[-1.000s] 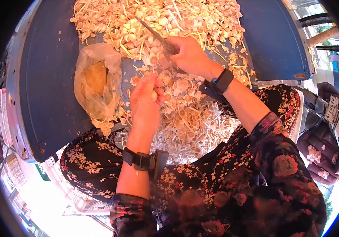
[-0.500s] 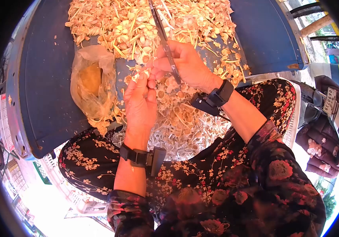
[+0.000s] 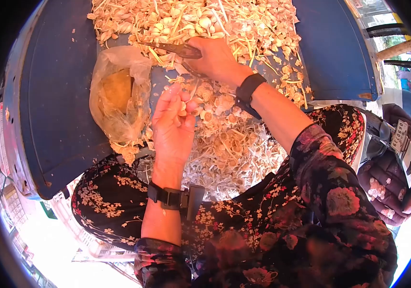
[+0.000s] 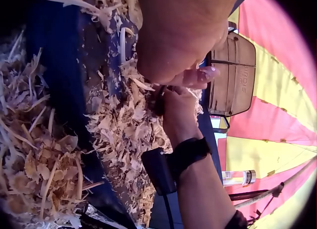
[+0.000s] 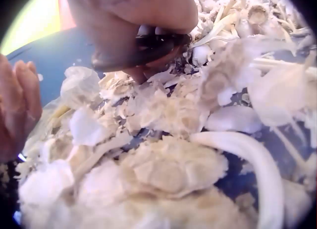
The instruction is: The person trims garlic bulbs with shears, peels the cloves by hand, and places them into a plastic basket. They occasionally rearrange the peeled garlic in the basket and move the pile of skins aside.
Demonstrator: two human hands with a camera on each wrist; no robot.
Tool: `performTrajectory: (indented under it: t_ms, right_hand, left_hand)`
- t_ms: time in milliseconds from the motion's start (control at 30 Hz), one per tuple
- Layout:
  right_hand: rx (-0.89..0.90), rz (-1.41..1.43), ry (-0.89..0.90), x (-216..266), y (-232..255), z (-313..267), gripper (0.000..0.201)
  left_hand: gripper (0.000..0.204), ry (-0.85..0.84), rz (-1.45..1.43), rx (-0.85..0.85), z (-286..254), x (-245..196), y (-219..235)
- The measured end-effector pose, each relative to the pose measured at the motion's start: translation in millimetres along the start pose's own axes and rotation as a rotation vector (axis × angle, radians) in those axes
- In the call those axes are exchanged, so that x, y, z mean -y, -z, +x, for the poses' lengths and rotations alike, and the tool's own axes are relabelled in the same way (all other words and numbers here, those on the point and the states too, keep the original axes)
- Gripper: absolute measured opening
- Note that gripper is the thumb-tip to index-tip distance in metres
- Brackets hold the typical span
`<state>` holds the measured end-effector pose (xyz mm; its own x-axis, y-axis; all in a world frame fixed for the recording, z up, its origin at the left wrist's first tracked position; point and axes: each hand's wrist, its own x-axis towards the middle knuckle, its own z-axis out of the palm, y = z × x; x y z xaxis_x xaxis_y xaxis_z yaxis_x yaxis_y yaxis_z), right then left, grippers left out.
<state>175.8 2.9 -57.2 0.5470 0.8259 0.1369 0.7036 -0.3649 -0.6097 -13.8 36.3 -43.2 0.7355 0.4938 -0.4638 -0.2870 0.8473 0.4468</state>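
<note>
My left hand [image 3: 173,126] is palm up with curled fingers around a small pale garlic clove [image 3: 182,110], at the near edge of the garlic pile. Above and to the right, my right hand [image 3: 215,58] grips dark scissors [image 3: 179,50], whose blades point left across the lower edge of the heap of garlic cloves [image 3: 167,26]. The two hands are apart. In the right wrist view, the right hand [image 5: 143,16] holds the dark handle [image 5: 143,52] just above scattered garlic skins [image 5: 171,164]. In the left wrist view, the left hand [image 4: 183,36] hides its own clove.
A clear plastic bag [image 3: 99,98] with something yellowish inside lies left of the left hand. Cut stalks and skins [image 3: 229,153] lie between the person's legs. Blue panels [image 3: 61,96] flank the pile. A brown bag [image 4: 233,75] stands beyond, in the left wrist view.
The hands came together half a second ago and have parted again. The scissors have swung from pointing up to pointing left, while the left hand has stayed near its place.
</note>
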Motion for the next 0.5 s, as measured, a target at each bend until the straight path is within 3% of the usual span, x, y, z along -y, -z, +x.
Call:
performTrajectory:
  t_ms: [133, 167, 267, 300, 500]
  right_hand:
    - [0.111, -0.086, 0.014, -2.1, 10.7, 4.7, 0.024]
    - [0.114, -0.012, -0.03, -2.7, 15.9, 0.0, 0.021]
    - [0.203, 0.59, -0.487, 13.8, 37.7, -23.4, 0.013]
    - [0.178, 0.815, -0.545, 13.7, 35.0, -29.9, 0.013]
    - [0.308, 1.062, -0.557, 20.1, 38.9, -58.0, 0.014]
  left_hand:
    - [0.022, -0.006, 0.168, -0.067, 2.9, 2.9, -2.3]
    - [0.021, -0.007, 0.214, -0.075, 5.1, 3.4, -1.3]
    - [0.026, -0.094, 0.396, -0.094, 11.2, 10.4, -2.6]
    - [0.027, -0.121, 0.453, -0.078, 12.0, 13.4, -4.0]
    - [0.034, -0.195, 0.728, -0.007, 7.4, 16.0, -16.0]
